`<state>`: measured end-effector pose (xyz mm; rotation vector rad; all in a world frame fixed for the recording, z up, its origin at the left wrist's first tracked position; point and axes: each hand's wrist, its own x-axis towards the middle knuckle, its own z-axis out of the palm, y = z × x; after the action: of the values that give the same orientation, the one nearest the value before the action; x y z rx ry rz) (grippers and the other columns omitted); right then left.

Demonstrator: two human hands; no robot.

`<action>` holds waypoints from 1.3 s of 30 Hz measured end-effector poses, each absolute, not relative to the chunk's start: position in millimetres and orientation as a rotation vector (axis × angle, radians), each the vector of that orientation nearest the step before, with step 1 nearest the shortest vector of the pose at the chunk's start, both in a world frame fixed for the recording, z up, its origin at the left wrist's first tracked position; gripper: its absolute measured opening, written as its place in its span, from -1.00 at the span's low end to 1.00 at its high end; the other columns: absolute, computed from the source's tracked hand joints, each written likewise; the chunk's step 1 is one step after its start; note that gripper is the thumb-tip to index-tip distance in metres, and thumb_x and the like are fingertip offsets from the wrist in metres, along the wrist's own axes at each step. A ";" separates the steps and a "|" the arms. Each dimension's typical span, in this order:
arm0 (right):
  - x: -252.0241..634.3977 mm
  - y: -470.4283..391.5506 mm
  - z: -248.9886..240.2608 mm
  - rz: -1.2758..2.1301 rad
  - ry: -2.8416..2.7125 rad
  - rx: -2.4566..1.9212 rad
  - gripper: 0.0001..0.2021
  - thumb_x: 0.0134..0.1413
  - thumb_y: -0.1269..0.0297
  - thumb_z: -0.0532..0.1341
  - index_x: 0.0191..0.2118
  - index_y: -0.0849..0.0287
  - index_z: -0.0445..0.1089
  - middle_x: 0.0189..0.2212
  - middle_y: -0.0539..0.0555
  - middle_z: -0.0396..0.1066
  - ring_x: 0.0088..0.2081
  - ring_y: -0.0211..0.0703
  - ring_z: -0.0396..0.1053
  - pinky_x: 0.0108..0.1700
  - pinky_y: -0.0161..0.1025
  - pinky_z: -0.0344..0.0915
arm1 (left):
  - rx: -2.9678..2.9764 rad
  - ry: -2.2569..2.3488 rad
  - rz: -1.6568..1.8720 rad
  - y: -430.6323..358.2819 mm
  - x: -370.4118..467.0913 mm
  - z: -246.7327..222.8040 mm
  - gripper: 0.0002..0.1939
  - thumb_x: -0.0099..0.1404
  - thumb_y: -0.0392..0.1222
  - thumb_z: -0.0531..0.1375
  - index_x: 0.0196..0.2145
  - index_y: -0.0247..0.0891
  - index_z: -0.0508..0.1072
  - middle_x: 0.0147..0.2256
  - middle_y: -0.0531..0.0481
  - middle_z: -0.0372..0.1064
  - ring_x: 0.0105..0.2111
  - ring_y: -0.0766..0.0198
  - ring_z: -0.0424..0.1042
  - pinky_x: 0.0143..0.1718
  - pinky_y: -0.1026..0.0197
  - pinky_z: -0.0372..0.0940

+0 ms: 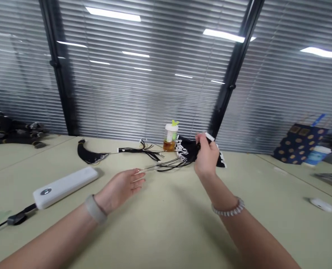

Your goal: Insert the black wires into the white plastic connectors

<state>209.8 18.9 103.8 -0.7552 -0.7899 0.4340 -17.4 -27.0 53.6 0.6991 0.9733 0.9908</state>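
A bundle of thin wires (168,163) stretches between my hands above the pale table (166,224). My left hand (126,185) is palm up, its thumb and forefinger pinched on the wire ends, the other fingers loosely apart. The raised right hand (206,155) is closed on the black end of the bundle, where a white connector (209,137) sticks out at the fingertips. Just behind it lies a pile of black cables (190,145) with white connectors. More black cables (135,150) lie left of a lidded jar (171,136), and a curved black bundle (89,155) rests farther left.
A long white device (66,186) with a black cord lies at the left. Dark bundles (11,130) are at the far left. To the right are a dotted dark bag (300,144), a blue and white cup (317,155) and a white mouse (321,204). Window blinds (149,82) stand behind.
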 end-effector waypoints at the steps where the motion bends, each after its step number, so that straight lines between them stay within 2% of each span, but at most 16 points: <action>1: 213.5 15.5 106.8 0.363 -0.822 -0.736 -0.67 -0.06 0.08 0.21 -0.24 0.25 0.39 -0.23 0.08 0.43 -0.15 -0.19 0.36 -0.07 -0.24 0.25 | 0.721 0.975 0.991 -30.6 -15.7 54.1 -0.79 0.21 -0.19 0.10 -0.18 -0.25 0.30 -0.03 -0.11 0.32 -0.17 0.23 0.37 -0.11 0.16 0.18; 4: 211.5 -1.7 101.1 -0.002 -1.264 -0.787 -0.71 0.11 0.17 0.10 -0.14 0.22 0.39 -0.25 0.09 0.44 -0.23 -0.20 0.38 -0.12 -0.23 0.26 | 0.903 0.944 1.024 -44.1 -8.6 57.0 -0.68 0.22 -0.10 0.10 -0.09 -0.23 0.28 -0.02 -0.11 0.31 -0.10 0.21 0.35 -0.07 0.17 0.18; 8: 181.3 -27.2 71.2 -0.472 -2.102 -0.946 -0.71 0.21 0.29 -0.02 -0.10 0.14 0.40 -0.44 0.08 0.41 -0.37 -0.17 0.34 -0.29 -0.22 0.20 | 1.248 0.836 0.978 -58.5 -1.6 60.4 -0.61 0.18 0.05 0.13 -0.13 -0.27 0.35 -0.10 -0.12 0.36 -0.12 0.20 0.35 -0.09 0.17 0.21; 10: 165.1 -37.4 56.4 -0.512 -2.316 -0.984 -0.67 0.21 0.35 -0.03 0.02 0.17 0.33 -0.43 0.10 0.39 -0.37 -0.13 0.32 -0.31 -0.20 0.17 | 1.393 0.841 0.953 -59.9 -1.6 60.2 -0.63 0.18 0.08 0.12 -0.23 -0.28 0.39 -0.17 -0.09 0.39 -0.17 0.23 0.36 -0.12 0.20 0.23; 12: 157.0 -44.3 45.8 -0.498 -2.452 -1.043 -0.60 0.20 0.39 -0.05 0.14 0.26 0.17 -0.34 0.15 0.39 -0.30 -0.11 0.31 -0.25 -0.19 0.18 | 1.485 0.906 0.882 -57.9 -3.9 57.4 -0.64 0.16 0.08 0.14 -0.33 -0.32 0.39 -0.30 -0.06 0.41 -0.27 0.28 0.37 -0.21 0.25 0.25; 14: 160.2 -47.6 38.9 -0.430 -2.550 -1.096 -0.52 0.16 0.41 -0.01 0.21 0.34 0.03 -0.22 0.18 0.38 -0.21 -0.12 0.30 -0.18 -0.21 0.19 | 1.514 0.971 0.774 -54.2 -7.5 51.9 -0.64 0.13 0.08 0.16 -0.41 -0.34 0.38 -0.42 -0.03 0.40 -0.39 0.33 0.37 -0.33 0.29 0.24; 16: 173.6 -47.5 34.0 -0.356 -2.646 -1.163 -0.44 0.09 0.46 0.02 0.23 0.33 -0.03 -0.16 0.17 0.37 -0.14 -0.14 0.28 -0.12 -0.23 0.18 | 1.496 1.016 0.712 -50.4 -11.0 44.4 -0.64 0.12 0.07 0.16 -0.45 -0.35 0.37 -0.47 -0.02 0.40 -0.46 0.36 0.35 -0.40 0.31 0.22; 17: 182.7 -46.5 31.8 -0.334 -2.691 -1.217 -0.42 0.05 0.51 0.02 0.23 0.29 -0.02 -0.15 0.16 0.37 -0.13 -0.15 0.28 -0.11 -0.24 0.17 | 1.467 1.039 0.719 -48.9 -12.4 40.3 -0.65 0.12 0.07 0.16 -0.46 -0.35 0.36 -0.48 -0.02 0.40 -0.47 0.37 0.35 -0.41 0.32 0.22; 19: 203.1 -42.8 28.6 -0.339 -2.716 -1.298 -0.46 0.00 0.56 0.03 0.16 0.17 0.14 -0.19 0.10 0.38 -0.15 -0.17 0.29 -0.10 -0.24 0.16 | 1.378 1.080 0.764 -46.6 -14.3 32.3 -0.66 0.12 0.05 0.17 -0.46 -0.34 0.35 -0.47 -0.02 0.41 -0.45 0.36 0.37 -0.41 0.32 0.23; 23: 240.0 -32.0 33.0 -0.417 -2.634 -1.454 -0.71 0.03 0.51 0.06 -0.17 0.15 0.42 -0.34 0.12 0.37 -0.24 -0.12 0.30 -0.15 -0.18 0.13 | 1.193 1.083 0.792 -44.2 -18.7 20.7 -0.66 0.05 0.03 0.25 -0.43 -0.33 0.34 -0.43 -0.04 0.43 -0.37 0.31 0.40 -0.35 0.29 0.28; 26: 259.4 -26.9 46.0 -0.478 -2.514 -1.582 -0.82 0.05 0.45 0.09 -0.30 0.23 0.44 -0.42 0.16 0.34 -0.27 -0.05 0.29 -0.17 -0.13 0.11 | 1.133 1.087 0.845 -41.3 -25.2 18.3 -0.64 0.02 0.04 0.27 -0.41 -0.32 0.34 -0.37 -0.06 0.44 -0.32 0.26 0.42 -0.30 0.25 0.30; 29: 271.0 -29.9 59.4 -0.502 -2.419 -1.647 -0.80 0.05 0.28 0.15 -0.23 0.23 0.44 -0.39 0.17 0.33 -0.23 0.03 0.27 -0.16 -0.07 0.10 | 1.155 1.115 0.917 -36.2 -32.4 18.4 -0.64 0.04 0.06 0.26 -0.41 -0.32 0.36 -0.37 -0.06 0.42 -0.29 0.24 0.42 -0.26 0.24 0.31; 31: 274.6 -35.5 65.6 -0.346 -2.372 -1.594 -0.66 -0.02 0.10 0.22 -0.17 0.20 0.41 -0.33 0.16 0.33 -0.22 0.00 0.27 -0.17 -0.10 0.13 | 1.172 1.122 0.970 -32.5 -35.9 18.6 -0.64 0.05 0.05 0.25 -0.39 -0.33 0.39 -0.34 -0.05 0.41 -0.28 0.25 0.40 -0.23 0.22 0.32; 33: 276.6 -40.6 69.0 0.013 -2.330 -1.457 -0.57 -0.04 -0.01 0.20 -0.13 0.19 0.39 -0.29 0.13 0.33 -0.24 -0.08 0.27 -0.21 -0.18 0.18 | 1.171 1.118 1.000 -29.5 -37.8 18.9 -0.63 0.04 0.03 0.27 -0.31 -0.32 0.43 -0.27 -0.06 0.40 -0.26 0.26 0.39 -0.22 0.22 0.32; 36: 279.7 -42.8 69.5 0.610 -2.213 -1.304 -0.59 0.08 0.00 0.07 -0.10 0.20 0.36 -0.44 0.03 0.29 -0.43 -0.26 0.22 -0.39 -0.30 0.18 | 1.136 1.128 1.030 -26.5 -39.1 19.3 -0.61 0.02 -0.02 0.29 -0.24 -0.32 0.45 -0.26 -0.06 0.41 -0.31 0.31 0.38 -0.26 0.25 0.33; 39: 282.4 -40.0 66.3 0.875 -2.118 -1.319 -0.66 0.04 0.10 0.14 -0.12 0.21 0.35 -0.54 -0.06 0.24 -0.52 -0.33 0.17 -0.45 -0.33 0.17 | 1.104 1.154 1.073 -24.2 -40.7 18.7 -0.65 0.00 -0.06 0.31 -0.28 -0.32 0.46 -0.34 -0.01 0.41 -0.41 0.38 0.36 -0.31 0.30 0.32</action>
<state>282.4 -40.0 66.3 -1.3193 -2.1182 0.8752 -40.7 -24.2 18.7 1.1039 1.1542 1.0728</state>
